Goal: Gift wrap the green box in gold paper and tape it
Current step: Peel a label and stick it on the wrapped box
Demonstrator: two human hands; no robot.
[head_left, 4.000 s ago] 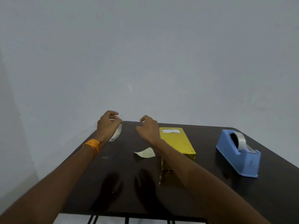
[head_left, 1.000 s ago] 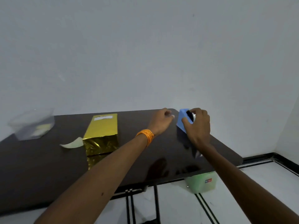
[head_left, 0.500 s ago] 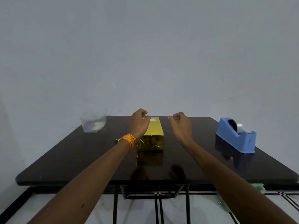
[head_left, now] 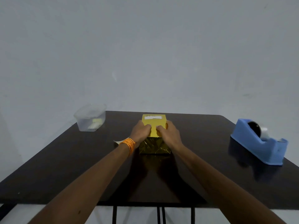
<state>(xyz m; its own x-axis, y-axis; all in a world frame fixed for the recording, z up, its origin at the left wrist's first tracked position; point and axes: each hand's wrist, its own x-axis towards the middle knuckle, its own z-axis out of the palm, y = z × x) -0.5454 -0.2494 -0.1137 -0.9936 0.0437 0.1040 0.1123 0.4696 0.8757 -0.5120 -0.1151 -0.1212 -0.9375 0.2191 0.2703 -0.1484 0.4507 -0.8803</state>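
Note:
The box, wrapped in shiny gold paper, lies lengthwise in the middle of the dark table. A white label sits at the far end of its top. My left hand, with an orange band at the wrist, grips the box from its left side. My right hand grips it from the right. Both hands have curled fingers and their tips meet on the top face near the front edge. No tape strip can be made out under them.
A blue tape dispenser stands at the right of the table. A clear plastic container sits at the back left. A small pale paper scrap lies just left of my left wrist. A plain wall rises behind.
Both hands went to the dispenser at the right, then came back. Half a second ago they hovered pinched above the box; now they have dropped onto it and grip its top.

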